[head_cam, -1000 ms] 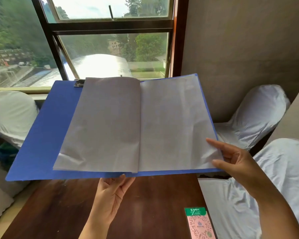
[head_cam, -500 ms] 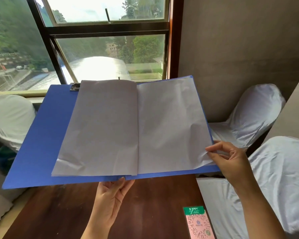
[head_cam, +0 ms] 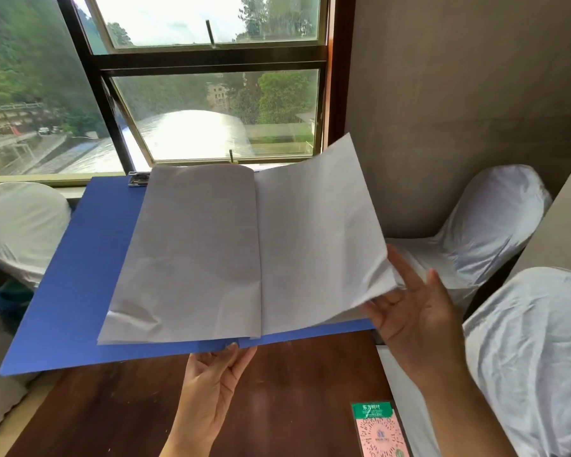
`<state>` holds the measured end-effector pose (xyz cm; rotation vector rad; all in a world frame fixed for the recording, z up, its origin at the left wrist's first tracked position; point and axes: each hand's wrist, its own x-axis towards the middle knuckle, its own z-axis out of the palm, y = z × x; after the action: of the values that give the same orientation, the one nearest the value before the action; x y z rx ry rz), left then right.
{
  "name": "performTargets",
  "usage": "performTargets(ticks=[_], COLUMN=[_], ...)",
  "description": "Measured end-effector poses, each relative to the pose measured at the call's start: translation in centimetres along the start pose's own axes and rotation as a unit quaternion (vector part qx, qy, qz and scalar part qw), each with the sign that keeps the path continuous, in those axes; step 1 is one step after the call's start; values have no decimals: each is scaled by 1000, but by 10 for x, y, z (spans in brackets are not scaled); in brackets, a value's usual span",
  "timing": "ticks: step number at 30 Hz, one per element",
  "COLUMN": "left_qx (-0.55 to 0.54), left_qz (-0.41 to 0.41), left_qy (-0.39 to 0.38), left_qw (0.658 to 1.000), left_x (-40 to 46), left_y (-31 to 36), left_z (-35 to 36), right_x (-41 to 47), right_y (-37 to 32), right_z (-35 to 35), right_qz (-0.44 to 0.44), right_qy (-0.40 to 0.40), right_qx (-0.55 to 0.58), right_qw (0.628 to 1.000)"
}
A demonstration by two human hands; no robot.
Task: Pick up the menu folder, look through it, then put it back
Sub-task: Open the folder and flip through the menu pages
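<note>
The blue menu folder (head_cam: 76,278) lies open in the air above the dark wooden table (head_cam: 294,390), with grey-white pages spread across it. My left hand (head_cam: 211,387) holds the folder from below at the middle of its near edge, near the spine. My right hand (head_cam: 409,308) is under the lower right corner of the right-hand page (head_cam: 317,245). That page is lifted off the folder, and its outer edge curls upward. A metal clip (head_cam: 139,178) sits at the folder's far edge.
A pink and green card (head_cam: 379,430) lies on the table near its right edge. Chairs in white covers stand at the left (head_cam: 20,225), at the far right (head_cam: 488,225) and at the near right (head_cam: 534,357). A window (head_cam: 211,110) faces me behind the folder.
My right hand went from pinching the right page's lower corner to lifting it, so the page now rises off the folder. The folder and my left hand stayed about where they were.
</note>
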<state>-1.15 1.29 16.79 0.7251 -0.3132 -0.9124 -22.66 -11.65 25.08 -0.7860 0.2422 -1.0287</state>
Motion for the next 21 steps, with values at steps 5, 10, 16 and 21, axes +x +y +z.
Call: performTargets(ticks=[5, 10, 16, 21], left_qx=[-11, -13, 28, 26], left_qz=[-3, -16, 1, 20], left_qy=[1, -5, -40, -75], left_qw=[1000, 1000, 999, 997], left_x=[-1, -5, -10, -9], left_y=[-4, -4, 1, 3], left_z=[2, 7, 15, 17], right_x=[10, 11, 9, 19], right_y=[34, 79, 114, 116], right_z=[35, 64, 82, 86], right_qz=[-31, -156, -199, -172], right_qy=[12, -84, -84, -62], right_qx=[-341, -621, -632, -640], right_qw=[940, 763, 745, 746])
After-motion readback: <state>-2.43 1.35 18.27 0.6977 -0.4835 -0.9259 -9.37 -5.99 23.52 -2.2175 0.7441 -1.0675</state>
